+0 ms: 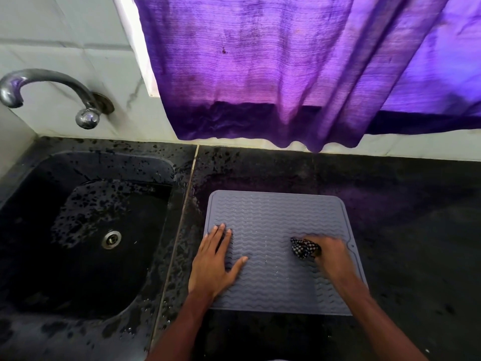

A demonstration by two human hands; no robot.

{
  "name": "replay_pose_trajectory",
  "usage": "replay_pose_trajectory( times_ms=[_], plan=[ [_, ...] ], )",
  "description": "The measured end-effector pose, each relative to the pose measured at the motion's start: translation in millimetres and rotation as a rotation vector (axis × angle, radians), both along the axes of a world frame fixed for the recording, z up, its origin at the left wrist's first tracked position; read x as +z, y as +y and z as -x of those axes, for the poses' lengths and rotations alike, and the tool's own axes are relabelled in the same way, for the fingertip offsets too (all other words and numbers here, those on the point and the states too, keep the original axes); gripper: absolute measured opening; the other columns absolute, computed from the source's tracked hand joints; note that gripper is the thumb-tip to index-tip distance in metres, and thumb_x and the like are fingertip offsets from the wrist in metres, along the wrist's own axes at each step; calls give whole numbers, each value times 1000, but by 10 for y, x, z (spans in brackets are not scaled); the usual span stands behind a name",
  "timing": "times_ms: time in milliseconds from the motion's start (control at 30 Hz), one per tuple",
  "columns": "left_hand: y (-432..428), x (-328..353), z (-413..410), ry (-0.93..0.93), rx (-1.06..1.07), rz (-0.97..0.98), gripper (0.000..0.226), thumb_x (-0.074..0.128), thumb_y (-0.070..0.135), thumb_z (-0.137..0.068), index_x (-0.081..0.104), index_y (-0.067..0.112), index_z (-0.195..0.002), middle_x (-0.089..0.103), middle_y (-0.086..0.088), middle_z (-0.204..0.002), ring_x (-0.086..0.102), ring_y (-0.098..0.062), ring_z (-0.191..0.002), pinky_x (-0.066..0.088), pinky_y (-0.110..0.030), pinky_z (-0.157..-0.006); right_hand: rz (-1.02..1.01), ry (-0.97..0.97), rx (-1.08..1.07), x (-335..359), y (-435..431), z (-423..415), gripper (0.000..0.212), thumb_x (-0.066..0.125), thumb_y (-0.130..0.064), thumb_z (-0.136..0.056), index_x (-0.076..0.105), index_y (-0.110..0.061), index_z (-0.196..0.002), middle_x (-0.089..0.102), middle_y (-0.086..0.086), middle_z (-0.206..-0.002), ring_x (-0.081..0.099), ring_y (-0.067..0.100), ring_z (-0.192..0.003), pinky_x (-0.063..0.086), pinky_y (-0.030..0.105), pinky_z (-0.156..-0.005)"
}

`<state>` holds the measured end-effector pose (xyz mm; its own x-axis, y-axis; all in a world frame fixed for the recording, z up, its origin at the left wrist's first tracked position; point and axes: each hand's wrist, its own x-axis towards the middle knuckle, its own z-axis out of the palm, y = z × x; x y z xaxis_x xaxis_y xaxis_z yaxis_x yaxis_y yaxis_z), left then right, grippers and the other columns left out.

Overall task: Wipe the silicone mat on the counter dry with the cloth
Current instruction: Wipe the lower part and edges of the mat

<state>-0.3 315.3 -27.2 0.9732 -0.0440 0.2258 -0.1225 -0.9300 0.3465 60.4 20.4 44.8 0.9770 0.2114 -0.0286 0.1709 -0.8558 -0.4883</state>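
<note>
Wiping underway: right hand (329,250) clenches bunched black-and-white checked cloth (304,247) near grey ribbed silicone mat's (268,217) right edge; left hand (214,259) flat, unclenched, pinning left edge. Next, probably sweep leftward.

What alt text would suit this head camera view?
A person's right hand presses a bunched checked cloth onto a grey ridged silicone mat while the left hand lies flat on it, beside a black sink.
</note>
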Motion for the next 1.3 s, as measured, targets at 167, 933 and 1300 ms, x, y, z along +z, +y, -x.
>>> replay_pose_trajectory(
  times_ms=[167, 933, 1300],
  plan=[
    [3, -3, 6, -3, 4, 10, 82, 37, 72, -97, 46, 10, -150, 38, -6, -160, 31, -21, -150, 30, -42, -120, 1, 51, -13, 93, -107, -66, 49, 68, 3, -71, 75, -34, -101, 75, -8, -94, 69, 14, -88, 56, 30, -79],
    [15, -62, -2, -48, -7, 14, 79, 44, 68, -96, 49, 9, -148, 39, -5, -159, 33, -21, -149, 31, -43, -120, 11, 75, -221, -11, -779, 51, 62, 61, 12, -65, 74, -33, -105, 75, -2, -91, 70, 19, -81, 58, 36, -74],
    [7, 8, 41, -106, 119, 159, 46, 50, 41, -99, 70, 8, -125, 60, -2, -139, 57, -20, -127, 53, -44, -101, -14, -47, -135, -64, -673, 245, 74, 63, 20, -57, 74, -35, -106, 75, -9, -101, 69, 16, -87, 57, 32, -82]
  ],
)
